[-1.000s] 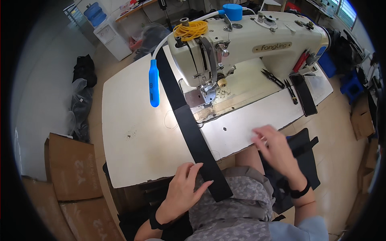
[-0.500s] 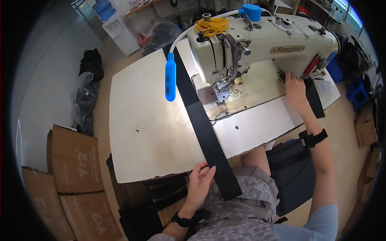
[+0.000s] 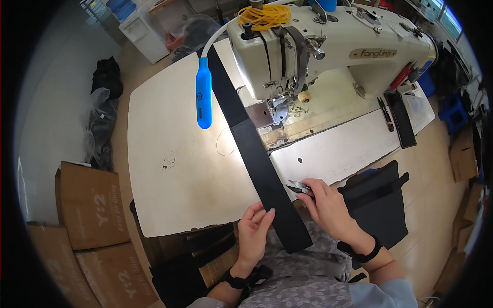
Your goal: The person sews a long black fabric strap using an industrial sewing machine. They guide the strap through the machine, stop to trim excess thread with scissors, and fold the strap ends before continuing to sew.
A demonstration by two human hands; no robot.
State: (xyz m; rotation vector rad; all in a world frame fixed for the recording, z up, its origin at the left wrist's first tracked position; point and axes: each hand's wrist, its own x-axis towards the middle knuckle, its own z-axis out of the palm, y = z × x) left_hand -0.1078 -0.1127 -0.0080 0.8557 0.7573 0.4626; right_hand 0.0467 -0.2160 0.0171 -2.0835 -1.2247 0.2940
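A long black strip (image 3: 254,154) is being pinched near its lower end by the left grip (image 3: 253,230), the thumb being laid over its left edge. It is being supported across the white tabletop (image 3: 195,179), its lower end being carried past the front edge, over the lap. Thread snips (image 3: 300,188) are being grasped by the right grip (image 3: 328,209), their parted blades being pointed at the strip's right edge; whether contact is being made cannot be told.

The strip could be nicked if the blades were being steered too far inward, or if the overhanging end were being tugged. The left fingertips could be cut by an overlong reach, since only the strip is being kept between.

Near the right grip, movement is being bounded by the tabletop's front edge. Higher up, the strip is being crowded by the sewing machine (image 3: 328,46) and the hanging blue lamp (image 3: 204,92). Wider room is being offered by the tabletop's left side.
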